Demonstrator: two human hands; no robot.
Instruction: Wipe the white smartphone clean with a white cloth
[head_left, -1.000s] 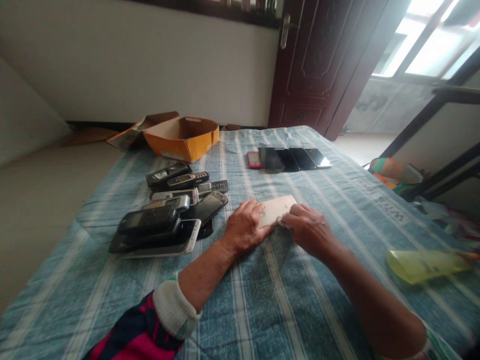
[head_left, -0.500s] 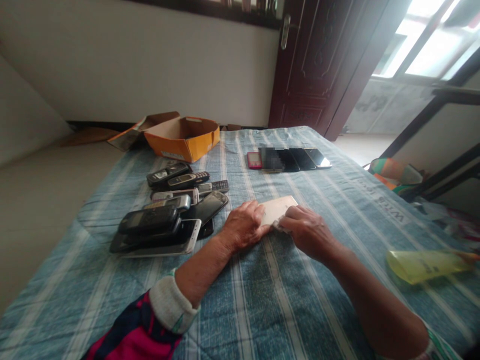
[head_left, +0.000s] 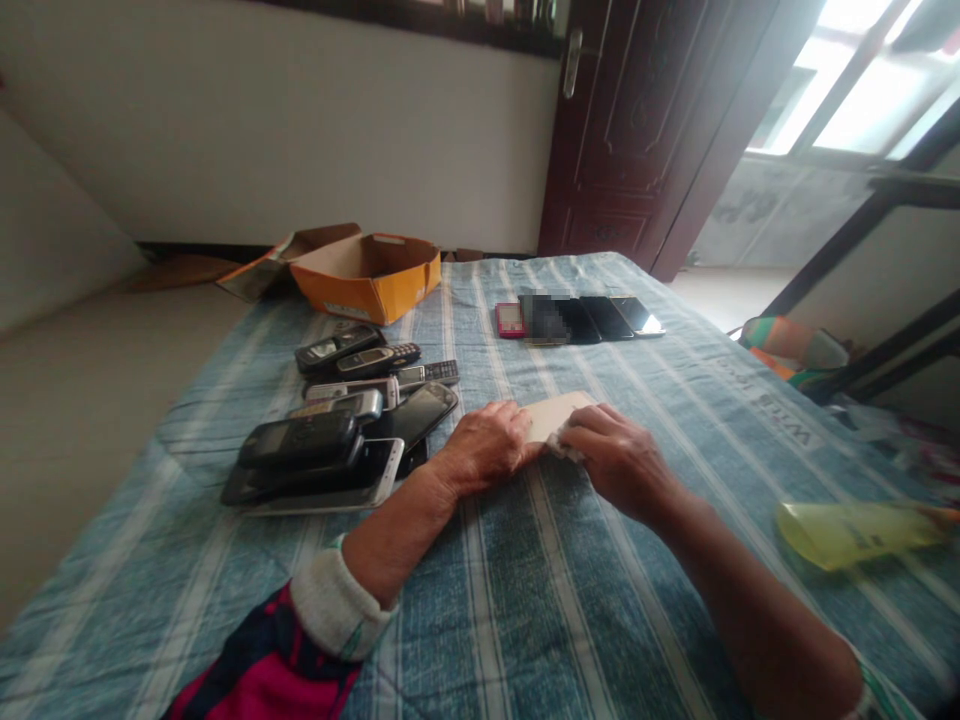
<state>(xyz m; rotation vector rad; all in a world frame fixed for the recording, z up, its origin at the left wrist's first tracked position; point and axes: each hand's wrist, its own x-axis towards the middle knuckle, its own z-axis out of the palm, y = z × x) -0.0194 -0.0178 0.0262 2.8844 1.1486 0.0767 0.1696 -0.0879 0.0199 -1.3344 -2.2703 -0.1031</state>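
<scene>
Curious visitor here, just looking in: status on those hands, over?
Left hand holding pale phone down. Right hand pressing small white cloth on it. Phone pile close by, not blocking.

A room in a home: a carved dark wooden door (head_left: 637,120) at upper centre; a plain white wall (head_left: 300,120) upper left; a bright window (head_left: 862,90) upper right; a striped blue cloth (head_left: 525,600) across the lower frame.

Right hand (head_left: 621,458) has slid forward: its fingertips (head_left: 583,424) now lie farther onto the phone (head_left: 553,412), with the cloth (head_left: 564,448) carried along beneath them. Less phone shows beyond the fingertips. Left hand (head_left: 487,448) has edged closer to the right fingertips.
</scene>
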